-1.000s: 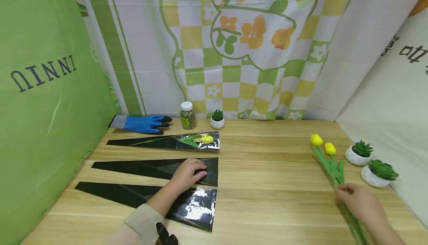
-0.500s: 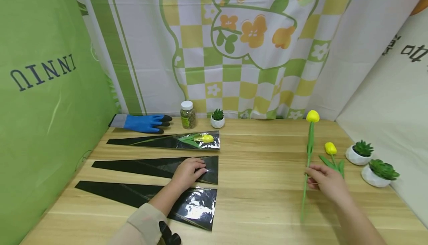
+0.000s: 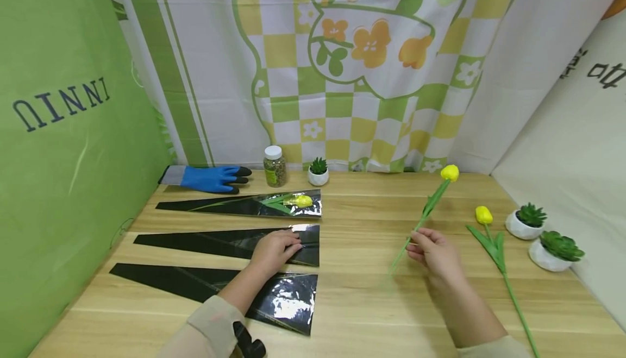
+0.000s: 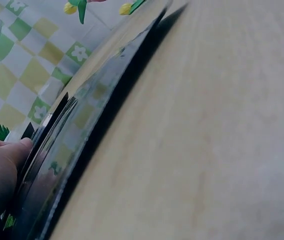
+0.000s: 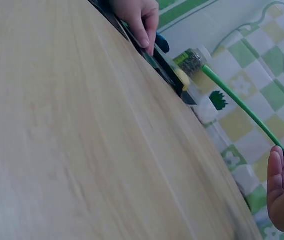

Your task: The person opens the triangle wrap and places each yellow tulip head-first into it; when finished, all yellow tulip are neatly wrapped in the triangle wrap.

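My right hand pinches the green stem of a yellow artificial tulip between thumb and fingers, raised above the table. Its bloom tilts up to the right, and its lower stem points toward the left hand. In the right wrist view the stem runs out from the fingertips. My left hand rests on the wide end of the middle black tapered flower sleeve, fingers bent softly over its clear film. A second yellow tulip lies on the table, right of my right forearm.
Another black sleeve lies nearer, partly under the left forearm. The far sleeve holds a yellow tulip. Behind are a blue glove, a jar and a potted succulent; two more succulents stand at right.
My right hand has lifted one tulip away from the other and carried it left, its stem swinging toward the sleeves. My left hand has stayed on the middle sleeve.
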`<state>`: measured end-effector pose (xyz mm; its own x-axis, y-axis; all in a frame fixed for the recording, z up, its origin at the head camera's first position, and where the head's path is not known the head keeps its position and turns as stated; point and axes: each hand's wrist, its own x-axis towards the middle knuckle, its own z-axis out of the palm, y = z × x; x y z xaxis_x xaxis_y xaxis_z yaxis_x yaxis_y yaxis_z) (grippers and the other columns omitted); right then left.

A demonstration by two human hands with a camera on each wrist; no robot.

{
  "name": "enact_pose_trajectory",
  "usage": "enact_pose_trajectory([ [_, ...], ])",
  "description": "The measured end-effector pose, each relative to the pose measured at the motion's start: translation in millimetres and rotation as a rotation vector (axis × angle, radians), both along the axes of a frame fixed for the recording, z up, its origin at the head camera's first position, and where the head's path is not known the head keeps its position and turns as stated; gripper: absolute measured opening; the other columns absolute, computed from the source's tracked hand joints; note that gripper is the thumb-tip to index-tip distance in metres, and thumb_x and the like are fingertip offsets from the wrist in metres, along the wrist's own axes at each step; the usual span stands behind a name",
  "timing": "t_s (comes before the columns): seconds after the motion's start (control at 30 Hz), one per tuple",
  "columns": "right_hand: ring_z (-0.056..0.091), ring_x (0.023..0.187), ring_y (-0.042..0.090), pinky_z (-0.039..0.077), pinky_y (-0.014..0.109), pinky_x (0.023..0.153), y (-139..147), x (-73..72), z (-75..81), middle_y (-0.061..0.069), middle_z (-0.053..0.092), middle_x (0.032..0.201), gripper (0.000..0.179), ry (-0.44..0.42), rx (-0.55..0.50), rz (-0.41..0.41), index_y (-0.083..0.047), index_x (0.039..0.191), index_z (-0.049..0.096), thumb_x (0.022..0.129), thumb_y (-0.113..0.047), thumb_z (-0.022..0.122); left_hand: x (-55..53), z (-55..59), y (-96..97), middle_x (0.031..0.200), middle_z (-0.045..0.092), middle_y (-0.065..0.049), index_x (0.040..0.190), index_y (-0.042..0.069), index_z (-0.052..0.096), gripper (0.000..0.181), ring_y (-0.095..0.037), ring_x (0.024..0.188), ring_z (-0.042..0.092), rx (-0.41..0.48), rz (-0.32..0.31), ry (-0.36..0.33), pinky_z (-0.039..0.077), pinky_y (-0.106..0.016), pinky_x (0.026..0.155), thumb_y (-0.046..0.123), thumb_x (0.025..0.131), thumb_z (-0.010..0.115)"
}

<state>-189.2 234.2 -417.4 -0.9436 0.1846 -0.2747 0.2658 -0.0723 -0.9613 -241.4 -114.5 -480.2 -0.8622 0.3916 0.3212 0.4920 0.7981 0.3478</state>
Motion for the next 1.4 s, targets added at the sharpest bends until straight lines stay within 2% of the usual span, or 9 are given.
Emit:
enact_pose_trajectory([
  [0.1, 0.064, 0.07, 0.0, 0.057, 0.014, 0.07, -11.0, -4.3, -2.5, -0.01, 0.06, 0.082, 0.016, 0.012, -0.056, -0.027, -0.003, 0.114, 0.046, 0.101, -0.01, 0.052, -0.7, 0.0, 0.1, 0.112, 0.075, -0.002, 0.103, 0.011, 0.078, 0.02, -0.021, 0.113, 0.067, 0.015, 0.002, 0.012, 0.052, -0.039, 0.099, 0.025, 0.091, 0.069],
  [0.27, 0.066, 0.07, 0.001, 0.057, 0.013, 0.07, -26.3, -10.2, -5.2, -0.009, 0.06, 0.083, 0.012, 0.043, -0.099, -0.039, -0.002, 0.109, 0.044, 0.101, -0.008, 0.05, -0.5, 0.6, 0.5, 0.113, 0.074, -0.002, 0.103, 0.012, 0.078, 0.019, -0.02, 0.112, 0.067, 0.033, 0.016, 0.018, 0.053, -0.04, 0.099, 0.024, 0.091, 0.069],
  [0.47, 0.067, 0.069, 0.0, 0.058, 0.014, 0.069, -41.5, -17.4, -10.3, -0.009, 0.06, 0.079, 0.01, 0.063, -0.143, -0.076, -0.005, 0.104, 0.043, 0.099, -0.006, 0.051, 1.4, 1.5, 1.3, 0.113, 0.074, -0.004, 0.102, 0.009, 0.078, 0.019, -0.022, 0.111, 0.068, 0.119, 0.02, 0.01, 0.053, -0.042, 0.098, 0.022, 0.091, 0.069],
  [0.7, 0.067, 0.071, 0.001, 0.059, 0.017, 0.074, -56.5, -25.9, -16.3, -0.005, 0.061, 0.079, 0.012, 0.097, -0.161, -0.147, -0.005, 0.102, 0.043, 0.098, -0.003, 0.053, 3.5, 2.5, 1.6, 0.113, 0.074, -0.004, 0.102, 0.01, 0.078, 0.018, -0.022, 0.111, 0.069, 0.197, 0.026, -0.015, 0.053, -0.041, 0.099, 0.022, 0.09, 0.07],
  [0.97, 0.067, 0.072, 0.002, 0.06, 0.019, 0.076, -72.9, -35.7, -21.6, 0.001, 0.06, 0.087, 0.012, 0.122, -0.149, -0.214, -0.004, 0.102, 0.043, 0.097, -0.004, 0.055, 4.7, 2.2, 2.5, 0.111, 0.075, -0.003, 0.1, 0.009, 0.079, 0.017, -0.021, 0.109, 0.069, 0.192, 0.035, -0.005, 0.053, -0.041, 0.097, 0.021, 0.09, 0.071],
  [1.2, 0.066, 0.072, 0.002, 0.059, 0.018, 0.074, -78.6, -38.2, -24.0, 0.003, 0.059, 0.091, 0.013, 0.109, -0.153, -0.217, -0.005, 0.103, 0.043, 0.098, -0.005, 0.055, 4.0, 0.0, 2.5, 0.111, 0.075, -0.002, 0.1, 0.01, 0.079, 0.017, -0.02, 0.108, 0.07, 0.18, 0.038, 0.013, 0.054, -0.04, 0.097, 0.021, 0.09, 0.071],
  [1.4, 0.066, 0.073, 0.003, 0.059, 0.018, 0.075, -80.3, -38.4, -24.5, 0.003, 0.059, 0.092, 0.012, 0.104, -0.153, -0.212, -0.005, 0.102, 0.043, 0.098, -0.006, 0.055, 4.6, 1.0, 1.8, 0.112, 0.075, -0.003, 0.101, 0.011, 0.079, 0.018, -0.021, 0.109, 0.069, 0.189, 0.038, -0.003, 0.054, -0.041, 0.097, 0.023, 0.09, 0.071],
])
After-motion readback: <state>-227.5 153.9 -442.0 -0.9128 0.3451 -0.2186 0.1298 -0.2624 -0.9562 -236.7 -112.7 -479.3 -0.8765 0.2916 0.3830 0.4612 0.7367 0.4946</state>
